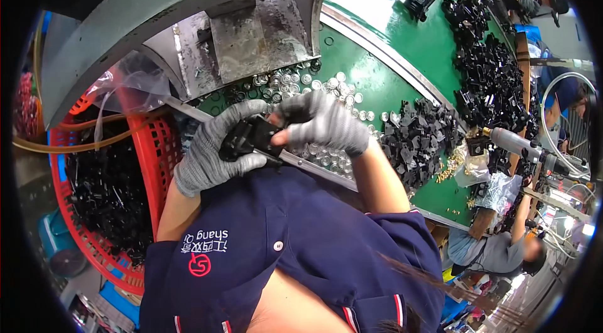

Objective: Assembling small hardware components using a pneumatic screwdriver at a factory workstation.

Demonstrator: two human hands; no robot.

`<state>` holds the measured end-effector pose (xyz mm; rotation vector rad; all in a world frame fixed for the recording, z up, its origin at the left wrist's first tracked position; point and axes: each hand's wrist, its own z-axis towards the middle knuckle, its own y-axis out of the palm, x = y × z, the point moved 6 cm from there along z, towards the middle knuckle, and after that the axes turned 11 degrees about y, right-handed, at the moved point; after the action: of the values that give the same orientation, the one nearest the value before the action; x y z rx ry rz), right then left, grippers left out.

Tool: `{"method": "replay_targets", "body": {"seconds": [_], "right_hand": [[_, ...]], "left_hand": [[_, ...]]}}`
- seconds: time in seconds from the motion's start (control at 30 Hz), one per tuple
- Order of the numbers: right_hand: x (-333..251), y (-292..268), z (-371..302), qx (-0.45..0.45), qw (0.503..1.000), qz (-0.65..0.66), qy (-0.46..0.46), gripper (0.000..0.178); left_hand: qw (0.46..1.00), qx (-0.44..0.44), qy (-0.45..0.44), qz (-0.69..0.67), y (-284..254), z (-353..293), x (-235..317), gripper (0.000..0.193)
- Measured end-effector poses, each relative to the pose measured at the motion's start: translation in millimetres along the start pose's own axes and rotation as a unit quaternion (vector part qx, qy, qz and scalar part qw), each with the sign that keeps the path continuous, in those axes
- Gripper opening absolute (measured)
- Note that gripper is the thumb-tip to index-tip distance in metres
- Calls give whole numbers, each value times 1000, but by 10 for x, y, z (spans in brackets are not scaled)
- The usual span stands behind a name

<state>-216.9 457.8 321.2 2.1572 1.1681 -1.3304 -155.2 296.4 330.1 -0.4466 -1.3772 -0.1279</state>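
A black part [242, 142] was held in the curled fingers of the left hand [208, 156], over the edge of the green bench [375, 69]. Whether anything was pinched by the blurred right hand [326, 124] could not be told.

Cannot resolve the blurred right hand [326, 124], the faces of the black part [250, 137] covered by the left hand [210, 156], or the too-small brass pieces [448, 168] at right.
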Motion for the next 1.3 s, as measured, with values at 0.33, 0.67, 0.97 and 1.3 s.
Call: {"method": "replay_targets", "body": {"seconds": [0.33, 0.67, 0.97, 1.3], "right_hand": [[227, -649, 69, 277, 805, -507, 133, 17], [-45, -431, -148, 317, 947, 51, 10, 13], [-408, -63, 154, 256, 916, 260, -169, 13], [-468, 42, 610, 110, 894, 417, -125, 20]], "left_hand": [[970, 182, -54, -150, 30, 182, -227, 62], [976, 209, 23, -56, -2, 286, -141, 58], [953, 292, 77, -13, -140, 291, 119, 56], [916, 372, 130, 79, -354, 256, 11, 54]]}}
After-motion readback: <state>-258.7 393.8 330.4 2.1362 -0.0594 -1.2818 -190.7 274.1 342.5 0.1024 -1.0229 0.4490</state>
